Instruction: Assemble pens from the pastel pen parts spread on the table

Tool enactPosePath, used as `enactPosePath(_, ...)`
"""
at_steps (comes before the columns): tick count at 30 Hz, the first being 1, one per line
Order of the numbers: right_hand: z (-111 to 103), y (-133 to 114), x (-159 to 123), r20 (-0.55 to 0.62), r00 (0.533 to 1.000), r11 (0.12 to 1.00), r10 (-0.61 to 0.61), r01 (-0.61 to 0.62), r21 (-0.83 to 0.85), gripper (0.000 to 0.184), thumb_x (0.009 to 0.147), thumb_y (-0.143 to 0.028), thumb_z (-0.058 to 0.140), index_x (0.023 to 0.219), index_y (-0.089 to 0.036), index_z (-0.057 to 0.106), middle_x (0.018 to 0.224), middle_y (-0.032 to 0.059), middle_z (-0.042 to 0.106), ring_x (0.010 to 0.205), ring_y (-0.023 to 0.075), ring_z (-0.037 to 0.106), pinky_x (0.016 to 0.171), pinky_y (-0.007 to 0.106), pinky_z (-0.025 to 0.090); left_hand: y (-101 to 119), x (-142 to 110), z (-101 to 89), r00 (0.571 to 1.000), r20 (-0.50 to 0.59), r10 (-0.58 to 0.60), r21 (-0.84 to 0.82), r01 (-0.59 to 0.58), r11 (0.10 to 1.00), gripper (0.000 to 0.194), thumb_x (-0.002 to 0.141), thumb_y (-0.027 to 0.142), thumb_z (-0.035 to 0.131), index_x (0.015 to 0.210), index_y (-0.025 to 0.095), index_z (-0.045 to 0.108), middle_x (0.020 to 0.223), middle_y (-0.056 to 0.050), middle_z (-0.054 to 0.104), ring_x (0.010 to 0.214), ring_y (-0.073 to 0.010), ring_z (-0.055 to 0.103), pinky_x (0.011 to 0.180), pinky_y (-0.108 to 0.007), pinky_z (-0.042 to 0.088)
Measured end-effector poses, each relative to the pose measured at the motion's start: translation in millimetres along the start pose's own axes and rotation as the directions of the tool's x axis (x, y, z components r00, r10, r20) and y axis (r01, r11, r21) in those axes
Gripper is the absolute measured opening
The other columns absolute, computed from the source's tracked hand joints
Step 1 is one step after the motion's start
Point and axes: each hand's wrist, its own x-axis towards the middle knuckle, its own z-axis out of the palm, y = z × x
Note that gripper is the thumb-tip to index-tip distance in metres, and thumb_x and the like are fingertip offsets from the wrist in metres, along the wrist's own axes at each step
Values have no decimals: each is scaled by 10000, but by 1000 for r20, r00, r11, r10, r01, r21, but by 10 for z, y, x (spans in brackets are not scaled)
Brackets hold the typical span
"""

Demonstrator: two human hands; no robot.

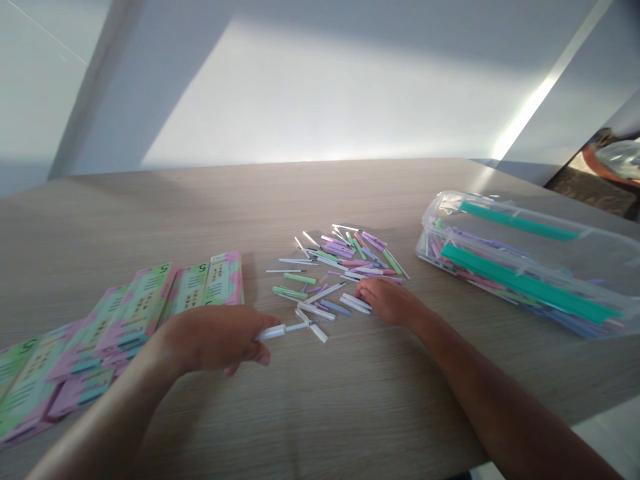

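A pale wood-grain table [320, 413] bore everything. At its right stood a long clear plastic container [525, 280] with teal strips, holding many slim pink, purple, blue and green pieces. Pink-and-green printed cardboard boxes [145, 307] lay stacked and overlapping at the left; their contents could not be told.

The left hand [227, 333] had its fingers clamped on a white pen-like piece [273, 332], whose barrel and thin rod were joined. The right hand [385, 300] touched the near right edge of a loose heap of coloured barrels and thin rods [340, 257]; whether its fingers gripped one could not be told. Many barrels and rods there lay separate, in the middle.
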Motion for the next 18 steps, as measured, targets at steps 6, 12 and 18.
enactPosePath(6, -153, 85, 1, -105, 986, 990, 131, -124, 67, 286, 884, -234, 346, 879, -171, 625, 792, 43, 653, 732, 160, 574, 660, 239, 375, 4, -2, 4, 1000, -5, -22, 15, 22, 1000, 233, 740, 225, 464, 926, 237, 603, 533, 19, 609, 608, -209, 633, 560, -262, 408)
enactPosePath(12, -386, 331, -22, -377, 885, 961, 275, -238, 142, 287, 858, -262, 369, 884, -172, 640, 730, 29, 648, 667, 150, 565, 592, 226, 356, 13, 6, 12, 1000, -15, -9, -4, 9, 1000, 212, 733, 242, 475, 900, 230, 604, 523, 20, 602, 577, -202, 622, 550, -256, 401)
enactPosePath(18, -516, 702, -93, -438, 829, 937, 347, -322, 133, 292, 843, -292, 390, 866, -161, 651, 695, 33, 638, 623, 149, 555, 572, 233, 361, 12, 20, 1, 1000, -20, -9, -10, 9, 1000, 203, 735, 268, 495, 905, 226, 598, 524, 17, 602, 583, -204, 623, 552, -258, 399)
